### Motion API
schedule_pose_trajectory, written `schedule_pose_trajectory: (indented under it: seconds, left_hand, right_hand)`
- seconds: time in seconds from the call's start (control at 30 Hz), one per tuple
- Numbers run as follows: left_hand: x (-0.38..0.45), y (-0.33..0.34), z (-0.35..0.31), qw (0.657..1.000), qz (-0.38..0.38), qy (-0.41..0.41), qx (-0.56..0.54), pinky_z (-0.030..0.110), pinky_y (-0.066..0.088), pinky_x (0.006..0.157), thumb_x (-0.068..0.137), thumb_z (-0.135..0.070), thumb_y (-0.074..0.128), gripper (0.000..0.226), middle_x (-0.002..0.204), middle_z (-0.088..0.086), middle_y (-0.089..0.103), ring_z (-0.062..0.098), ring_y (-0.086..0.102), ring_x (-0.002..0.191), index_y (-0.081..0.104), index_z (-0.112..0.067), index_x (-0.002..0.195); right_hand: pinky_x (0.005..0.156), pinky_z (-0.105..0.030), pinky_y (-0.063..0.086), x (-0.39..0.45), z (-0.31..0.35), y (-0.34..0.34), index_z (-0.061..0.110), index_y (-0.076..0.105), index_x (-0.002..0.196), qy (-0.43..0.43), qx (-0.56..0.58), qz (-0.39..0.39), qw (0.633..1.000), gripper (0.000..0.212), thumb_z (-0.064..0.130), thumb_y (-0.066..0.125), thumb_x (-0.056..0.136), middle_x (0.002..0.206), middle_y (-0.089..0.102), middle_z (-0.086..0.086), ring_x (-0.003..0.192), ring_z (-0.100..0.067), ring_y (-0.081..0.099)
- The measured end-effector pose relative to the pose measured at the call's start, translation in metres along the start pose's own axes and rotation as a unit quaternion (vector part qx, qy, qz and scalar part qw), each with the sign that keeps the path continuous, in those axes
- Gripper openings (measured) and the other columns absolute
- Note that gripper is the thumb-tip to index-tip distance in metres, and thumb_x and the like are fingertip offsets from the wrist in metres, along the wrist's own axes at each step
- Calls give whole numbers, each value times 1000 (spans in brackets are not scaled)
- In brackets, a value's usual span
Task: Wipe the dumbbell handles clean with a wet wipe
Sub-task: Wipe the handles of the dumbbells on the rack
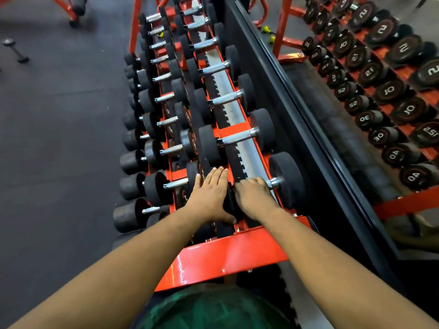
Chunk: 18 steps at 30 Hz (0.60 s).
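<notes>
While the right hand (254, 195) wraps the nearest dumbbell's handle (273, 182), wipe unseen, and the left hand (209, 195) lies flat on its nine-o'clock head, that dumbbell could roll.

Dumbbells (237, 136) sit packed along the orange rack (228, 257), only narrow gaps between their heads above each handle. The mirror wall (297, 110) blocks the right; open floor (59, 127) lies left.
</notes>
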<state>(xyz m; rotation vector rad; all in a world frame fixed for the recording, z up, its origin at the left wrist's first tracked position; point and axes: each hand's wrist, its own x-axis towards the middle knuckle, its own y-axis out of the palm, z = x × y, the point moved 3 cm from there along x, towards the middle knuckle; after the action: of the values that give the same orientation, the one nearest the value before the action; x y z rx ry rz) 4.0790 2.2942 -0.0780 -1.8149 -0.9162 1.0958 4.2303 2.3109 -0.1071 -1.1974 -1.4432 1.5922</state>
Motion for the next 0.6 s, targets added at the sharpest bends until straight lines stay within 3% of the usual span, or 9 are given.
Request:
schedule_pose_trajectory:
  seconds: [0.13,0.27,0.33,0.43,0.5,0.53,0.6]
  left_hand:
    - [1,2,1,1000,-9,-3,1,58,-1,125,62,-70,82,148,171,2,-10,18,-12,157,-11,-12,161]
    - [1,0,1,1000,-4,-3,2,58,-2,125,62,-70,82,147,171,3,-10,18,-12,157,-10,-12,161]
    - [0,-1,0,1000,0,-2,4,58,-3,125,63,-69,81,146,170,3,-11,18,-13,156,-12,-13,161]
    - [2,0,1,1000,2,-2,3,59,-3,124,64,-70,80,146,170,2,-13,18,-15,156,-13,-13,161]
    - [2,1,2,1000,3,-2,2,59,-3,124,64,-71,80,147,170,2,-14,18,-16,156,-13,-13,161]
    - [1,1,2,1000,2,-3,2,59,-3,124,64,-71,81,147,170,2,-14,18,-16,156,-13,-13,161]
    - [1,0,1,1000,5,0,-1,59,-3,124,64,-70,81,146,170,2,-14,18,-15,156,-13,-13,161]
  right_hand:
    - [118,-51,26,-43,-19,29,15,52,141,-29,2,-101,994,49,39,42,100,139,54,-5,134,-27,47]
    - [99,-44,37,-3,-11,1,22,62,109,35,7,-28,999,45,49,28,100,108,66,-1,108,-27,60]
    - [94,-45,37,8,-8,-7,23,64,104,32,-13,-10,999,43,47,29,102,103,69,-1,104,-28,62]
    - [108,-44,32,-20,-22,13,20,61,125,-2,-17,-58,998,39,42,39,102,118,63,-4,116,-29,58]
    - [120,-46,24,-45,-31,23,14,52,140,-5,-52,-96,994,56,49,41,98,135,56,-9,131,-31,50]
    - [121,-47,22,-44,-33,23,11,53,139,7,-64,-89,994,66,58,39,94,133,57,-11,131,-32,50]
    - [119,-46,24,-24,-31,5,12,59,124,41,-56,-1,998,77,75,39,84,118,63,-10,120,-31,56]
